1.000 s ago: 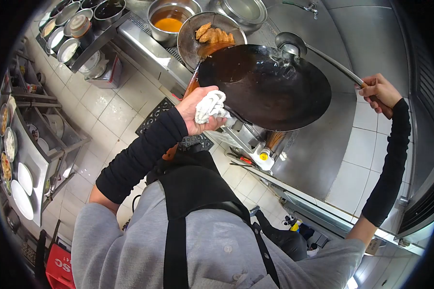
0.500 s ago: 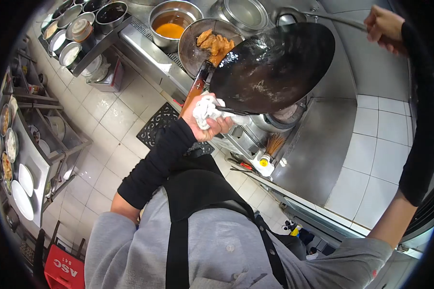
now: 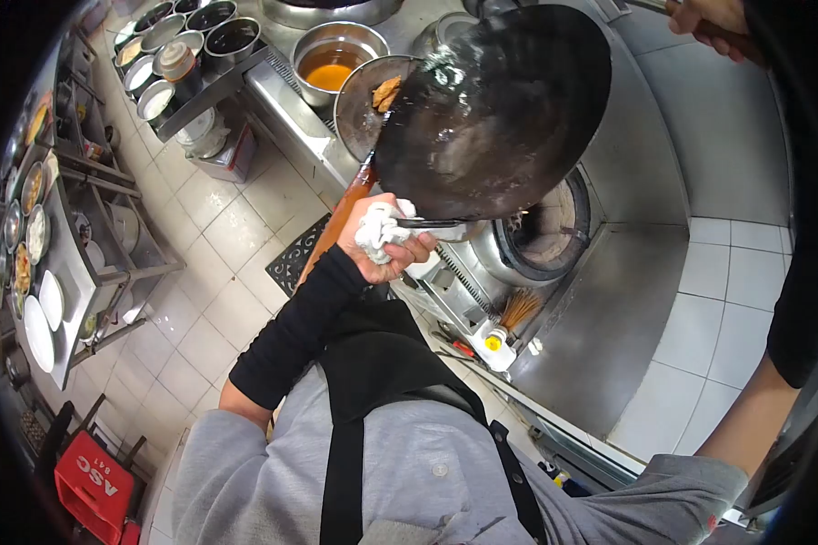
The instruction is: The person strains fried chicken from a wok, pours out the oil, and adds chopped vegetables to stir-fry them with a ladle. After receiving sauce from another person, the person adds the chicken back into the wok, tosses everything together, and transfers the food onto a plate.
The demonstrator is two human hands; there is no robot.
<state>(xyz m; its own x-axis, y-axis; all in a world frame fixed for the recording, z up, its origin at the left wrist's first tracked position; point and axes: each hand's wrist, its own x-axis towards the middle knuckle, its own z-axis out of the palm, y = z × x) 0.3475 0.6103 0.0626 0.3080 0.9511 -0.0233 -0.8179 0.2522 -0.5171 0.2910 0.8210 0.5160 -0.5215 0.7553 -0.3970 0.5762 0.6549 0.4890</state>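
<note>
Far left of the frame: one steel desk (image 3: pixel 74 282), with two white plates (image 3: pixel 38 334) on it and at least four dishes of food (image 3: pixel 37 233). Lower left: one red crate (image 3: pixel 93 481) marked ASC 841. Upper left: one cluster of condiment containers (image 3: pixel 232 41), at least eight, set close together. One black floor mat (image 3: pixel 291 259), left of centre.

Upper middle: one steel pot (image 3: pixel 373 34) holding orange liquid. One round strainer (image 3: pixel 354 113) just beside it, with fried pieces (image 3: pixel 386 93) inside; wok covers part, so exact count unclear. Its one long wooden handle (image 3: pixel 336 213) slants down toward lower left.

Centre: left hand (image 3: pixel 389 247) closed, gripping one bunched white cloth (image 3: pixel 373 232) around the wok's handle. One black wok (image 3: pixel 495 127), upper centre of frame, raised and steeply tilted, wet shine on inside, near rim overlapping strainer. One more metal pot (image 3: pixel 434 34) partly hidden behind wok.

Right of centre: one round burner (image 3: pixel 554 241), partly under the wok in view. Below it, one bristle brush (image 3: pixel 521 309) and one yellow-capped bottle (image 3: pixel 494 343), near each other at edge of the steel range (image 3: pixel 600 327).

Upper right: right hand (image 3: pixel 713 23) closed on one wooden grip (image 3: pixel 743 45) of a metal-shafted utensil; head not visible, hand cut by frame edge.
</note>
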